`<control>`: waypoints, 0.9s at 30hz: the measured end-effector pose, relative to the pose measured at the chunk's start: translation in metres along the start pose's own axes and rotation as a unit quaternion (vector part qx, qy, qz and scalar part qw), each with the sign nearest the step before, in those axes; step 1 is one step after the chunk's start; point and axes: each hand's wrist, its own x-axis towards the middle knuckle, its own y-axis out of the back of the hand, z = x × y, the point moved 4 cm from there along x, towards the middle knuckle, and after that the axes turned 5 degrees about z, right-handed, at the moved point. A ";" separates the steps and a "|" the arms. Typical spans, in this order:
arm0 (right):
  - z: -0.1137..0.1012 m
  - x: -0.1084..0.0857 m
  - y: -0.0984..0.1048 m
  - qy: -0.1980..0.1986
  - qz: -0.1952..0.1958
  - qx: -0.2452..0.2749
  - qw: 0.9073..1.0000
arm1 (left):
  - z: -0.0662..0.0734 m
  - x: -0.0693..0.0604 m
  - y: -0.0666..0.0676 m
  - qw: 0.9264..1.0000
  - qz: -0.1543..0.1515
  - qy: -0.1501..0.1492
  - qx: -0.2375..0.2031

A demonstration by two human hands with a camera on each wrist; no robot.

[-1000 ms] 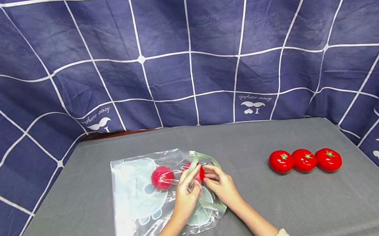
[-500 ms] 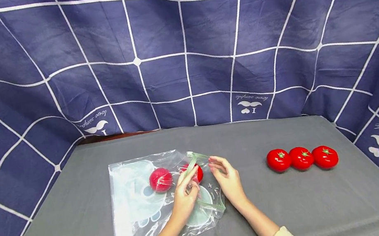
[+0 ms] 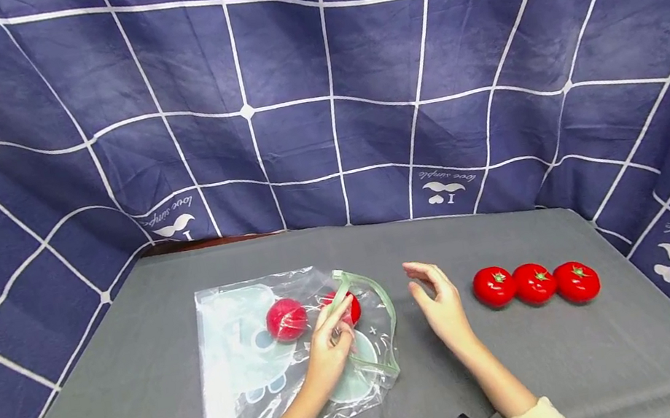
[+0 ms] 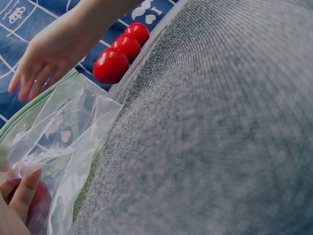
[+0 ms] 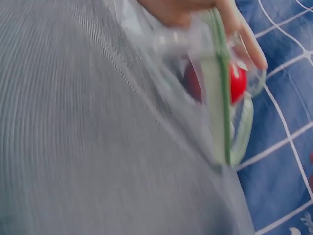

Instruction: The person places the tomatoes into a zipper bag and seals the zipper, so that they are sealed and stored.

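Observation:
On the grey table lies a clear zip bag (image 3: 244, 342) with a green-edged mouth (image 3: 390, 311), spread open toward the right. Inside it are two red tomatoes, one (image 3: 287, 320) deeper in and another (image 3: 351, 307) near the mouth. My left hand (image 3: 325, 351) pinches the bag's upper edge beside the nearer tomato. Between the bag and a row of three tomatoes, my right hand (image 3: 443, 305) hovers with nothing in it, fingers loosely bent. The left wrist view shows the left fingers (image 4: 24, 193) at the plastic and the right hand (image 4: 51, 56) beyond the bag.
Three red tomatoes (image 3: 535, 283) sit touching in a row at the right of the grey table (image 3: 421, 246). A blue curtain with white lines (image 3: 296, 134) hangs behind the table and along both sides.
My right hand has left the tomato at the bag's mouth and moved right, clear of the bag. The left hand stays in place at the bag.

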 end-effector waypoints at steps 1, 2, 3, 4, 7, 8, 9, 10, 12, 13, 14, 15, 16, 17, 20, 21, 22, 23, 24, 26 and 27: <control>-0.003 0.001 0.005 0.004 -0.001 -0.011 1.000 | 0.000 0.000 0.000 1.000 0.001 -0.002 0.002; -0.004 0.002 0.010 0.006 -0.003 -0.021 1.000 | 0.000 0.000 0.001 1.000 0.003 -0.003 0.004; -0.004 0.002 0.015 0.010 -0.004 -0.031 0.999 | 0.000 0.000 0.001 1.000 0.005 -0.004 0.006; -0.004 0.003 0.021 0.015 -0.004 -0.038 0.999 | 0.000 -0.001 0.001 1.000 0.005 -0.006 0.007; -0.002 0.005 0.041 0.033 0.006 -0.064 0.997 | 0.000 -0.001 0.000 1.000 0.001 -0.006 0.003; -0.001 0.006 0.048 0.037 0.012 -0.072 0.997 | -0.001 -0.001 0.000 1.000 -0.001 -0.008 0.002; -0.001 0.007 0.056 0.040 0.019 -0.078 0.996 | -0.001 -0.001 -0.001 1.000 -0.004 -0.008 0.000; 0.000 0.008 0.063 0.042 0.026 -0.085 0.995 | -0.001 0.000 -0.001 1.000 -0.006 -0.010 -0.001; 0.001 0.010 0.077 0.040 0.041 -0.099 0.993 | -0.002 0.001 -0.001 1.000 -0.006 -0.015 0.000; 0.002 0.010 0.085 0.036 0.050 -0.105 0.993 | -0.002 0.000 -0.001 1.000 -0.005 -0.016 0.000; 0.003 0.011 0.093 0.033 0.060 -0.112 0.991 | -0.003 0.000 -0.002 1.000 -0.005 -0.016 -0.001; 0.005 0.011 0.101 0.030 0.070 -0.118 0.990 | -0.003 0.001 -0.002 1.000 -0.005 -0.016 -0.002; 0.012 0.012 0.110 0.029 0.080 -0.125 0.989 | -0.003 0.001 -0.002 1.000 -0.006 -0.015 -0.003; 0.018 0.013 0.119 0.028 0.090 -0.131 0.987 | -0.003 0.001 -0.003 1.000 -0.006 -0.013 -0.003; 0.040 0.016 0.145 0.027 0.115 -0.155 0.981 | -0.003 0.001 -0.003 1.000 -0.006 -0.009 -0.003; 0.047 0.017 0.154 0.030 0.122 -0.161 0.979 | -0.002 0.001 -0.003 1.000 -0.005 -0.008 -0.002; 0.054 0.018 0.162 0.029 0.129 -0.171 0.976 | -0.002 0.001 -0.003 1.000 -0.003 -0.007 -0.001; 0.056 0.018 0.168 0.024 0.137 -0.180 0.974 | -0.002 0.001 -0.002 1.000 -0.002 -0.008 0.001; 0.058 0.019 0.175 0.018 0.145 -0.189 0.971 | -0.002 0.001 -0.002 1.000 0.000 -0.009 0.000; 0.061 0.019 0.188 0.006 0.163 -0.205 0.965 | -0.002 0.001 -0.001 1.000 0.003 -0.009 0.001; 0.062 0.019 0.194 -0.006 0.172 -0.215 0.961 | -0.003 0.001 -0.001 1.000 0.002 -0.009 -0.001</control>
